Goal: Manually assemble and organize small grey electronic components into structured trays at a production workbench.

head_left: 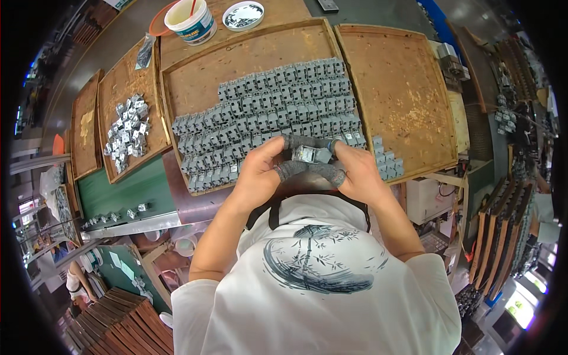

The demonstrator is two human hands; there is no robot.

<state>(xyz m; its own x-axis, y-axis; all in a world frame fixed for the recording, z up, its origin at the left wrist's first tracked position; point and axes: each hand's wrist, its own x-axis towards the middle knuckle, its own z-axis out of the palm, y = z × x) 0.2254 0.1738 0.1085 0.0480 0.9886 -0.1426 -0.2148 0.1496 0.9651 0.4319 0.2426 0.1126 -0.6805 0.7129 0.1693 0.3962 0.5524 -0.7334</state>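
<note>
My left hand [258, 171] and my right hand [358, 170] meet in front of my chest, at the near edge of the middle tray. Grey sleeves cover several of the fingertips. Between them the fingers of both hands hold a small grey block-shaped metal part [312, 155], its bright silvery face turned up. Just beyond lie long rows of similar grey parts [278, 97], packed side by side in the shallow wooden tray [195, 70]. Finer detail of the held part is too small to make out.
Another wooden tray [408, 89] on the right holds a small stack of grey parts [387, 163]. Silvery parts [129, 127] lie heaped in a tray at left; several more line a green surface [118, 192]. A white bucket [192, 25] and round lid [243, 16] stand at the back.
</note>
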